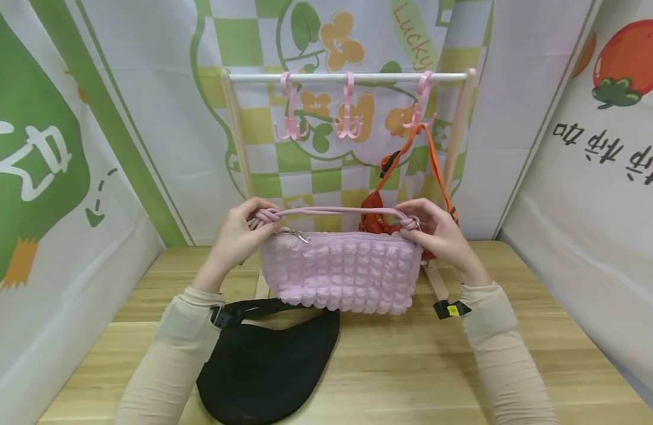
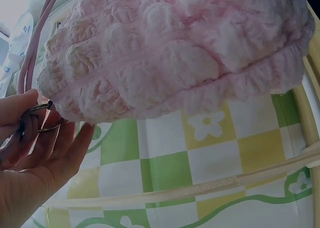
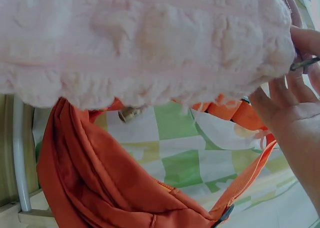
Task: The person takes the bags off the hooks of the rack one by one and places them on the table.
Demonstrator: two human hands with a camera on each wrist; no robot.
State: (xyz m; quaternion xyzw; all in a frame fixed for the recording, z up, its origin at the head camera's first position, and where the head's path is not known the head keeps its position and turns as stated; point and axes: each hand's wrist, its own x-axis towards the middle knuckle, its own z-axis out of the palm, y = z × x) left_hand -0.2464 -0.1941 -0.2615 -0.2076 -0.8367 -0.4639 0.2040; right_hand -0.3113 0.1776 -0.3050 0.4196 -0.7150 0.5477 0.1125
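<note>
Between both hands a pink puffy handbag (image 1: pixel 342 271) hangs level above the table, its zipper along the top and its thin strap (image 1: pixel 337 210) stretched across. My left hand (image 1: pixel 241 233) pinches the knotted strap end at the bag's left corner. At the other corner, my right hand (image 1: pixel 438 233) pinches the right strap knot. The left wrist view shows the bubbled fabric (image 2: pixel 150 53) beside the fingers, which curl by a metal ring. In the right wrist view an orange bag (image 3: pixel 115 173) shows below the pink one, near my right hand (image 3: pixel 295 103).
A wooden rack (image 1: pixel 236 130) with a metal bar (image 1: pixel 326 77) stands behind. Pink hooks (image 1: pixel 349 112) hang from it; the right one carries the orange bag's strap (image 1: pixel 434 159). On the wooden table (image 1: pixel 401 372) a black bag (image 1: pixel 273 360) lies at the front left.
</note>
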